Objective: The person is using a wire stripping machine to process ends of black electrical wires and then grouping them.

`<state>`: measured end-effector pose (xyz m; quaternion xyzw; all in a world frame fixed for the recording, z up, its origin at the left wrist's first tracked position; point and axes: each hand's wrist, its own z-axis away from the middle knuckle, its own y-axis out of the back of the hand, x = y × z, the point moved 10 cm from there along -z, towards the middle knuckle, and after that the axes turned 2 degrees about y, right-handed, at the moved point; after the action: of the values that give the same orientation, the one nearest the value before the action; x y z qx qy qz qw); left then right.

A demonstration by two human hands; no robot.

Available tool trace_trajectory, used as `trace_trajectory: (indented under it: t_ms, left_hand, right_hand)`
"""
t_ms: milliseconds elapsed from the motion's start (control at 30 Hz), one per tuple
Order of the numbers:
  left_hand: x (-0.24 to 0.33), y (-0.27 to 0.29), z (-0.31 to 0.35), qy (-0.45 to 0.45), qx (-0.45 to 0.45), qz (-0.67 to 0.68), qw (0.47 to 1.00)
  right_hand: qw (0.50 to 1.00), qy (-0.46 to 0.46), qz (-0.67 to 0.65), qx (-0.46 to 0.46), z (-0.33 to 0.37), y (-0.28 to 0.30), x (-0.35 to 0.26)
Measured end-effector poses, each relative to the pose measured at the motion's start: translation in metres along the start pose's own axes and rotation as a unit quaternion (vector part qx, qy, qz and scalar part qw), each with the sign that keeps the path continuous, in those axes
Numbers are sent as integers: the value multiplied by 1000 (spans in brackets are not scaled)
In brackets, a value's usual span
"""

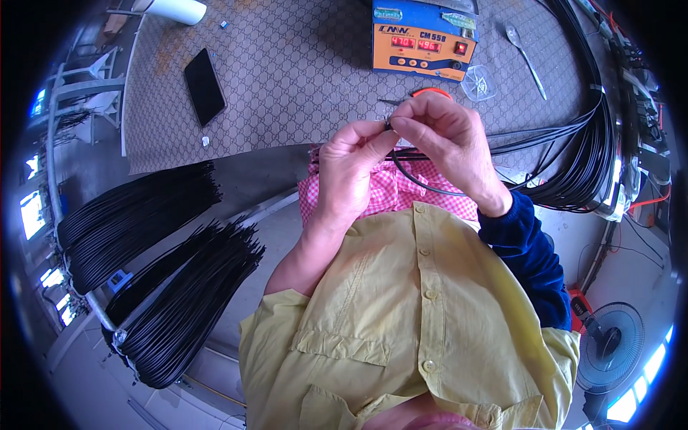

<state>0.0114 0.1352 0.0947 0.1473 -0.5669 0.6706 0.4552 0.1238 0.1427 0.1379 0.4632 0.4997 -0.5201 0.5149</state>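
Observation:
My left hand [350,161] and my right hand [448,140] meet above the near edge of the table. The fingertips of both are pinched together on the end of a thin black cable [406,172]. From there the cable loops down and runs off to the right under my right wrist. My fingers mostly hide the small dark tip between them. More black cables [545,135] lie across the table's right side, beside my right hand. Just beyond my fingertips is an orange-handled tool [432,92], partly covered by my right hand. A pink checked cloth [309,193] covers my lap.
A blue and orange control box [421,50] with red displays stands at the back. Near it are a clear dish [479,83] and a spoon [527,61]. A black phone [205,87] lies left. Cable bundles [193,308] hang at lower left; a fan [613,344] stands right.

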Motion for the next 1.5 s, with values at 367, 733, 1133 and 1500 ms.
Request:
trace_trajectory:
  t_ms: [367, 733, 1133, 1500]
  left_hand:
    - [21, -3, 2, -112, 8, -211, 971]
    - [12, 1, 4, -63, 22, -133, 989]
    - [13, 0, 5, -58, 25, -112, 992]
    - [16, -1, 6, -80, 33, -151, 985]
  right_hand:
    - [997, -2, 68, -24, -3, 0, -6]
    - [1000, -4, -16, -13, -1, -4, 0]
    - [999, -1, -53, -9, 1, -7, 4]
    - [999, -10, -32, 2, 0, -5, 3]
